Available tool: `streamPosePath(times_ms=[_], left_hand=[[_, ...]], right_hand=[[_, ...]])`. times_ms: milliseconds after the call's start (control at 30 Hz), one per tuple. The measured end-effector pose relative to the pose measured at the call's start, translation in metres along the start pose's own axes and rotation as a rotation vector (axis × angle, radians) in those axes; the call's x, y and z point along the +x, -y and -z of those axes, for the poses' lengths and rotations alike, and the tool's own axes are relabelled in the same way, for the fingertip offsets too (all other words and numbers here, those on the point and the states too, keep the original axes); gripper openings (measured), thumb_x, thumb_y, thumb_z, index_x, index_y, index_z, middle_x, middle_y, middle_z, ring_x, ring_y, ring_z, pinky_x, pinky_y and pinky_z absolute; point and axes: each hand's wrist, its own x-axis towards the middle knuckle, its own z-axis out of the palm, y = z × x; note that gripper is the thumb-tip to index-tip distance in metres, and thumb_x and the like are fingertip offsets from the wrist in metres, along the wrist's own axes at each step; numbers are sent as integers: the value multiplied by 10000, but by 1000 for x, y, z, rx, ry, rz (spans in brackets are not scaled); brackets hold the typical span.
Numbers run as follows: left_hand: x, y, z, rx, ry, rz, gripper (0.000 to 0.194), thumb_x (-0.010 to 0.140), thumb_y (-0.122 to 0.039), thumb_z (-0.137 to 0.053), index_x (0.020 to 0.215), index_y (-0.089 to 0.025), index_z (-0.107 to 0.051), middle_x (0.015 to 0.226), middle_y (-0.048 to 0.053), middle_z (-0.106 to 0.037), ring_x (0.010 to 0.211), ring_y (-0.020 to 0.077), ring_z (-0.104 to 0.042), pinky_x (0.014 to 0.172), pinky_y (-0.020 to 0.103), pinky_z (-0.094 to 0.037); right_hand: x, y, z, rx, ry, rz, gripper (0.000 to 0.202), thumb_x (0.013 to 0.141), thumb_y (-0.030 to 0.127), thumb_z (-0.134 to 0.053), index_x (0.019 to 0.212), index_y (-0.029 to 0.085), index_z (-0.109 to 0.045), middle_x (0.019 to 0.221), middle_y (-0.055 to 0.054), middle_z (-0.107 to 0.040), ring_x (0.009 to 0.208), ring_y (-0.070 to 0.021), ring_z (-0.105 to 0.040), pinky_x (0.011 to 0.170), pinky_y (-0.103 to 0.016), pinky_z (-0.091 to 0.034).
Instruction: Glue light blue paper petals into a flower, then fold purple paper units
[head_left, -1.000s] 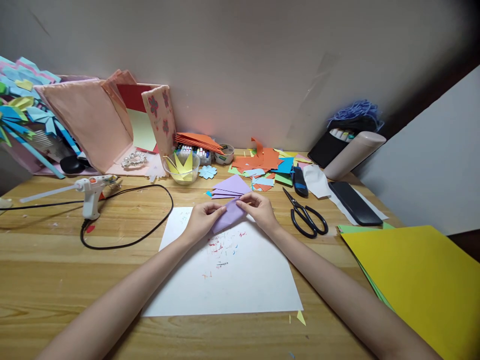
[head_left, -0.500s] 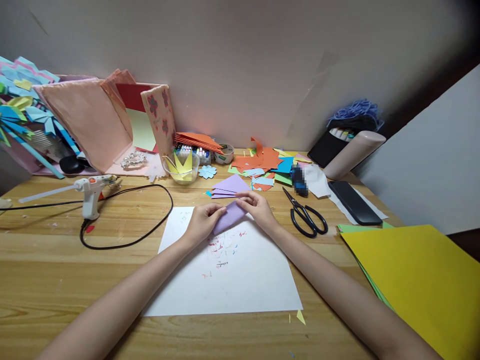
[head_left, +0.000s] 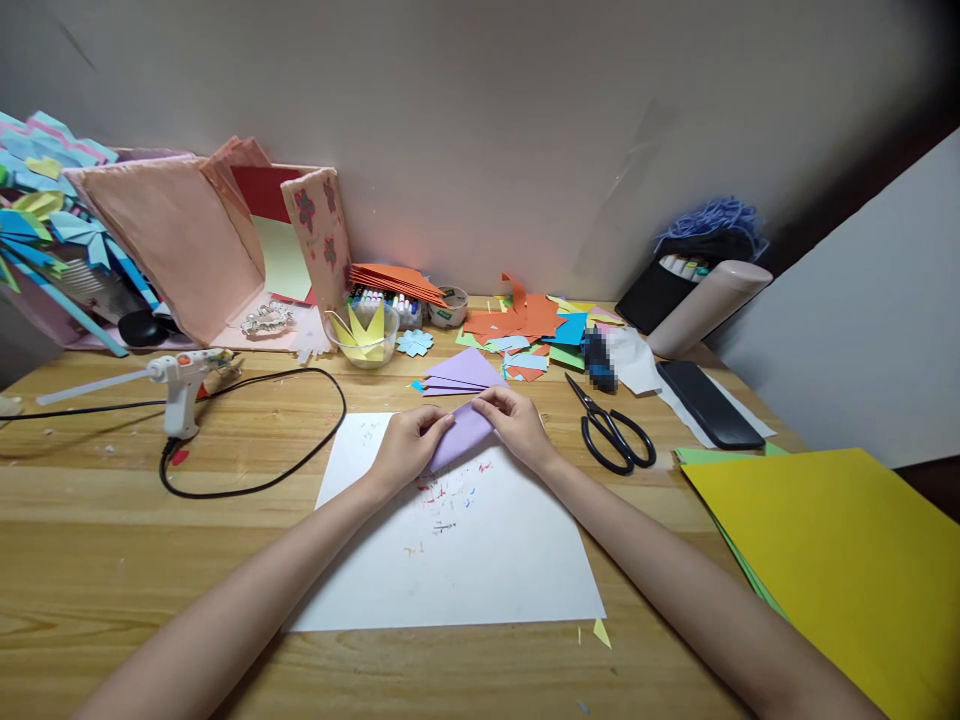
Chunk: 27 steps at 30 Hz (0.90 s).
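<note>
Between my hands, a piece of purple paper (head_left: 461, 438) is held over the upper part of a white sheet (head_left: 480, 560) marked with colored specks. My left hand (head_left: 409, 443) pinches its left side between thumb and fingers. On the upper right edge, my right hand (head_left: 516, 425) grips the same paper with thumb and fingertips. Just behind my hands lies a small stack of purple paper pieces (head_left: 461, 370). Black-handled scissors (head_left: 611, 430) rest to the right of my right hand, with blades partly open.
A glue gun (head_left: 182, 395) and its looped black cable are on the left. Behind are a bowl (head_left: 362, 340) with yellow paper, orange scraps (head_left: 525, 318) and a pink box (head_left: 172, 240). A phone (head_left: 709, 403) and yellow sheets (head_left: 832, 530) are at the right.
The fingers of my right hand have drawn in slightly, off the stack behind. The purple paper in my hands has shifted a little; both hands still hold it.
</note>
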Motion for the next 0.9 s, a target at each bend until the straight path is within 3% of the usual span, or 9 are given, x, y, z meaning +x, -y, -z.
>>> streamPosePath(times_ms=[167,267,333,533,667,900], left_hand=[[-2,-2,-1,40,-31,-29,271,825,-388,-481,778,-171,-636,725,27,-643,641,152,-545,588,241,-374],[-4,-5,1,24,-94,-64,250,841,-375,-463,783,-176,-603,723,21,-625,642,143,-543,603,238,-379],[-6,-8,1,27,-128,-92,237,846,-362,-459,776,-177,-589,723,17,-618,639,137,-539,612,236,-381],[-7,-7,1,86,-199,-110,216,854,-340,-457,783,-171,-572,690,5,-594,591,119,-503,588,228,-367],[-6,-4,0,55,-225,-114,210,860,-339,-450,793,-169,-554,690,-4,-580,593,115,-497,573,221,-366],[-5,0,-1,60,-253,-128,195,860,-334,-458,811,-172,-556,680,-9,-583,569,104,-493,544,213,-359]], right_hand=[[-5,6,-6,168,-8,-86,251,738,423,-608,806,184,-572,704,-7,-599,624,-140,-559,572,-244,-449],[-11,12,-13,302,102,-181,313,687,430,-658,849,183,-557,672,3,-593,549,-136,-568,520,-251,-484],[-15,16,-18,355,151,-217,334,652,400,-698,858,176,-560,669,2,-602,538,-140,-583,522,-259,-505],[-16,18,-19,446,145,-262,363,583,324,-760,855,155,-590,742,-17,-658,617,-145,-626,589,-263,-532],[-15,14,-18,404,233,-280,313,613,327,-748,805,122,-612,692,-31,-669,601,-129,-627,569,-230,-513],[-16,12,-21,427,237,-297,350,711,456,-641,744,117,-561,620,-61,-668,457,-125,-602,440,-222,-484]])
